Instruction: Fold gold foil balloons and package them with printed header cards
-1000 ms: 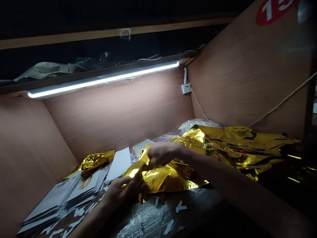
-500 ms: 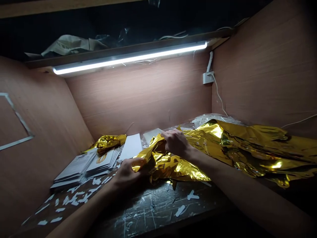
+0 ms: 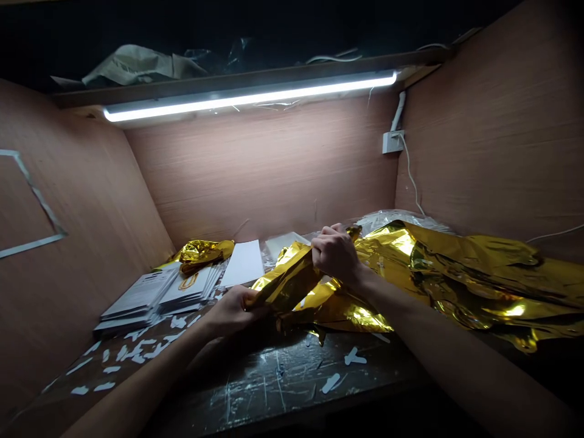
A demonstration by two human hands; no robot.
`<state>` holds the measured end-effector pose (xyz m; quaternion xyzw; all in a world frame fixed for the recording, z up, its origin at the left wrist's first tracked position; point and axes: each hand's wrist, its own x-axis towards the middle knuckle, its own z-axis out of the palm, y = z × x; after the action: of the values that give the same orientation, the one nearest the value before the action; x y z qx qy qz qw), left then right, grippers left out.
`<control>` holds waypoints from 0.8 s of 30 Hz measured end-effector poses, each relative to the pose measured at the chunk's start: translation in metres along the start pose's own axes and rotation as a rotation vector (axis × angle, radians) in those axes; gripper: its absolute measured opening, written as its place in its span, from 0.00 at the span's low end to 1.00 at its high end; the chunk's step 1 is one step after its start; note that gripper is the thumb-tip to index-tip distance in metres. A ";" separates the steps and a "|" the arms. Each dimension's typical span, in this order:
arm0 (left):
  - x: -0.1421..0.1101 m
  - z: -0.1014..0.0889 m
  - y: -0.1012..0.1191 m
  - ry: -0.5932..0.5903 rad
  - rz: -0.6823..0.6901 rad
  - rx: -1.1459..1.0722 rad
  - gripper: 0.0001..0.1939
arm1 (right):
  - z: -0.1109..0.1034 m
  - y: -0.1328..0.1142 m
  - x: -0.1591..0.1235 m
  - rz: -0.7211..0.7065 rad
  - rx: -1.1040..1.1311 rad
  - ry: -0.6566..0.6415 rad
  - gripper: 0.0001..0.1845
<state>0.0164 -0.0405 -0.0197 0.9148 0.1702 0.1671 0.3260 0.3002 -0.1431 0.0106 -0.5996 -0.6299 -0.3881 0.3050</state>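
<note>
A shiny gold foil balloon (image 3: pixel 294 283), flat and without air by its look, is stretched between my two hands above the front of the table. My left hand (image 3: pixel 235 310) pinches its lower left end, thumb on top. Closed in a fist, my right hand (image 3: pixel 336 252) grips the foil's upper right part. More crumpled gold foil (image 3: pixel 465 274) spreads over the right side, close behind my right forearm. Where the held piece ends and that heap begins, I cannot tell.
Stacks of white printed cards (image 3: pixel 137 298) stand at left, with a bunched gold foil piece (image 3: pixel 205 252) behind. A white sheet (image 3: pixel 244 263) lies beside them. White scraps (image 3: pixel 137 350) litter the dark tabletop (image 3: pixel 255 389). Clear plastic bags (image 3: pixel 401 218) lie at the back under a tube light (image 3: pixel 255 97).
My right hand has moved slightly right and turned into a fist, drawing the foil between my hands into a longer, straighter strip. The camera view has shifted a little.
</note>
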 end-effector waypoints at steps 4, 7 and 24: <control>-0.002 -0.013 -0.007 -0.148 -0.127 -0.182 0.23 | -0.005 0.001 0.001 -0.037 0.019 -0.008 0.15; -0.002 -0.020 -0.013 -0.115 -0.220 -0.313 0.23 | -0.002 -0.001 0.000 -0.043 0.055 -0.054 0.12; 0.001 -0.028 -0.024 0.027 -0.582 -0.277 0.23 | 0.020 -0.015 -0.013 -0.077 0.293 -0.917 0.11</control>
<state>0.0008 -0.0079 -0.0147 0.7724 0.4048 0.1006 0.4790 0.2877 -0.1329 -0.0127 -0.6358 -0.7693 -0.0018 0.0627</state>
